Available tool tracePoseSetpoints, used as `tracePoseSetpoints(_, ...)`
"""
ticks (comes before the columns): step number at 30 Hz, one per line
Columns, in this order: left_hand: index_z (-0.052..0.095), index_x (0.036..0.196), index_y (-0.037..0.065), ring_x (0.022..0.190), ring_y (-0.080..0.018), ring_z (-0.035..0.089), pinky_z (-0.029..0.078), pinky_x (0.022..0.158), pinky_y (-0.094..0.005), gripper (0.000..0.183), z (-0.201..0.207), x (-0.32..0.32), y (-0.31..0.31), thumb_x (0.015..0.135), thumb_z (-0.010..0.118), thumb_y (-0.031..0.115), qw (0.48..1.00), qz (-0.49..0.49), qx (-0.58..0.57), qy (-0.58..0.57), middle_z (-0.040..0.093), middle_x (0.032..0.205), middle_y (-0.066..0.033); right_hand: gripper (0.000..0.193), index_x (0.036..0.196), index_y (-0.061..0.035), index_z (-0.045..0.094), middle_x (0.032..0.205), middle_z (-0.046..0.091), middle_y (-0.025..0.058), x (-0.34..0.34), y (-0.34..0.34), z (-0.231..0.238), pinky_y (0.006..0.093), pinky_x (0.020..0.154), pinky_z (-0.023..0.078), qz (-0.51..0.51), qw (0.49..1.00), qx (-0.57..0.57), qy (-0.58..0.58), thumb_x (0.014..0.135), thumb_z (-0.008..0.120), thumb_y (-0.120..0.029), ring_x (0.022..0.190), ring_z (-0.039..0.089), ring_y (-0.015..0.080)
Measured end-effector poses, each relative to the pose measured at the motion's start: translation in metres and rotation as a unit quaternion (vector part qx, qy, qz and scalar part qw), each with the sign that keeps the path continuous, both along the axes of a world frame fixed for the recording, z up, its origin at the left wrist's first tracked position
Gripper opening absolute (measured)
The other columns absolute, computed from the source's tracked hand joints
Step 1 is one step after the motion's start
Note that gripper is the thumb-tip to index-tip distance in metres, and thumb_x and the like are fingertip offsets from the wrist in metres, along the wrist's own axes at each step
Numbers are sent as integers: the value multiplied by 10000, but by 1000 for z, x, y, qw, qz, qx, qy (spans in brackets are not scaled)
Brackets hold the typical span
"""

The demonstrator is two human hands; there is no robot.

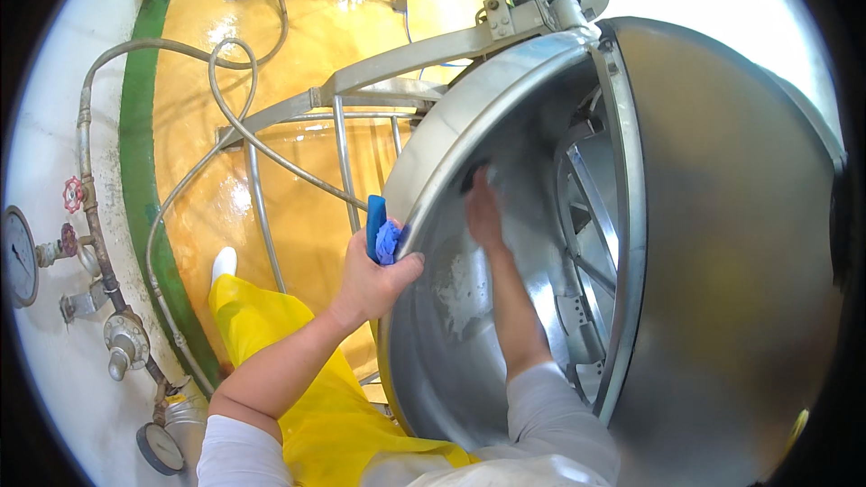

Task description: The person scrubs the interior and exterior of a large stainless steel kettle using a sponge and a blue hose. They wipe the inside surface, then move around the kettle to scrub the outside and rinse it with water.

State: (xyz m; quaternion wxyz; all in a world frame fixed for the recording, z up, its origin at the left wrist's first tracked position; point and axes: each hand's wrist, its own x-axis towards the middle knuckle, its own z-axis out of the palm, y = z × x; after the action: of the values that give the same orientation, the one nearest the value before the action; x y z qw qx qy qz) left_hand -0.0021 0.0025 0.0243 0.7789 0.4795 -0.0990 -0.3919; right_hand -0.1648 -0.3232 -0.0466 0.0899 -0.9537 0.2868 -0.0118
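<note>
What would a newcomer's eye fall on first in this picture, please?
The large steel kettle right of centre, with the person's right hand inside it. At its near left rim, the left hand holds a flat blue tool and crumpled blue wad; the yellow apron glares below.

A glossy yellow-orange floor [302,243], bright with light reflections [236,196], meets a green border strip [137,146] running along the foot of a white wall [50,117]. Along the wall, metal pipework [85,144] carries a round dial gauge [18,257] and red handwheels [72,195]. White glare [749,0] washes out the upper right.
</note>
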Motion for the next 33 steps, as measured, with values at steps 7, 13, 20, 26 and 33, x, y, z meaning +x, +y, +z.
tracePoseSetpoints(7,531,904,45,680,-76,439,401,623,-271,301,-8,-5,-4,733,755,152,999,11,-22,30,457,747,37,663,1593,16,162,1669,125,231,-105,157,-12,437,1262,122,31,973,217,67,1023,459,-143,1552,139,348)
tracePoseSetpoints(13,511,980,82,705,-59,448,395,642,-253,328,-15,-17,0,747,741,90,998,-39,-24,32,459,793,47,662,1590,51,32,1677,-1,241,60,-28,25,390,1272,32,-34,976,22,-214,1087,309,-278,1563,11,336)
tracePoseSetpoints(20,508,1032,100,734,-60,488,400,662,-236,357,-18,-6,4,750,724,65,999,-39,-20,26,488,832,44,672,1607,4,66,1675,28,244,55,136,29,435,1258,99,-2,944,251,-215,1033,361,-183,1560,58,348)
tracePoseSetpoints(26,514,1032,97,739,-75,500,417,681,-246,372,-20,-6,-2,735,738,85,998,-21,-34,39,498,845,37,665,1596,35,31,1671,-64,257,94,142,42,450,1256,2,98,944,155,-275,1023,331,-120,1555,-52,379)
tracePoseSetpoints(33,511,928,63,695,-73,432,375,623,-249,348,-21,-9,-6,694,764,114,1000,-16,-25,8,447,774,41,703,1588,53,-6,1680,-75,228,189,55,142,437,1261,5,41,888,-8,-457,1006,363,-88,1562,-34,354)
